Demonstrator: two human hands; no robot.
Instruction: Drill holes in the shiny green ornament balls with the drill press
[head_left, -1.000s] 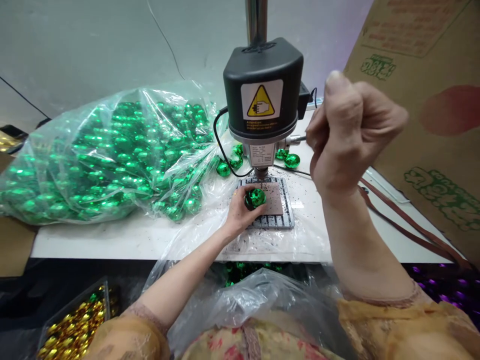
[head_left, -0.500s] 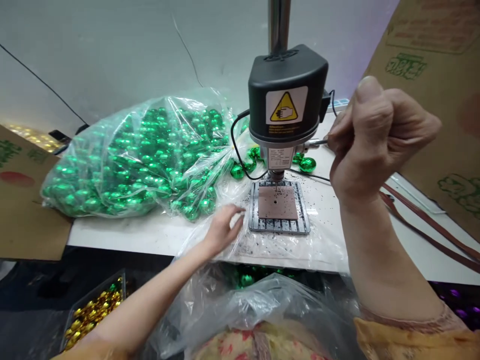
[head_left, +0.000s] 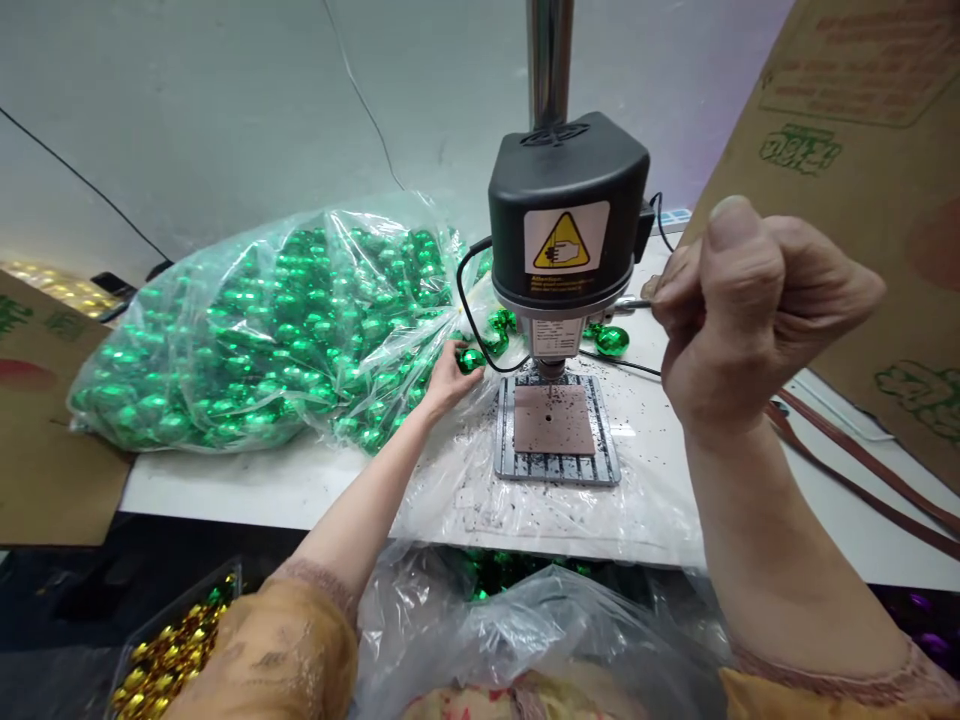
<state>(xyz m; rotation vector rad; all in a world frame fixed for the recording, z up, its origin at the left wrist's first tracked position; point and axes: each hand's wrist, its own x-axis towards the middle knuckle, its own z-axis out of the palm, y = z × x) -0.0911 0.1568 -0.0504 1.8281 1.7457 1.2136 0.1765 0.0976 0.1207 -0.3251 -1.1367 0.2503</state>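
My right hand is closed round the end of the metal feed lever on the right side of a small black drill press. My left hand has its thumb and fingers about a shiny green ball, by the open mouth of a clear plastic bag full of such balls. Under the drill, a brown square pad with a dark hole lies on the grooved base plate. Dark shavings are scattered over pad and plate.
Loose green balls, one of them to the right, lie behind the drill. Brown straps and a cardboard box stand right. Below the table edge are a bin of gold balls and clear plastic sheeting.
My left hand has moved up and away from beside the base plate to a green ball at the bag's mouth. My right hand stays on the lever. The view has shifted slightly.
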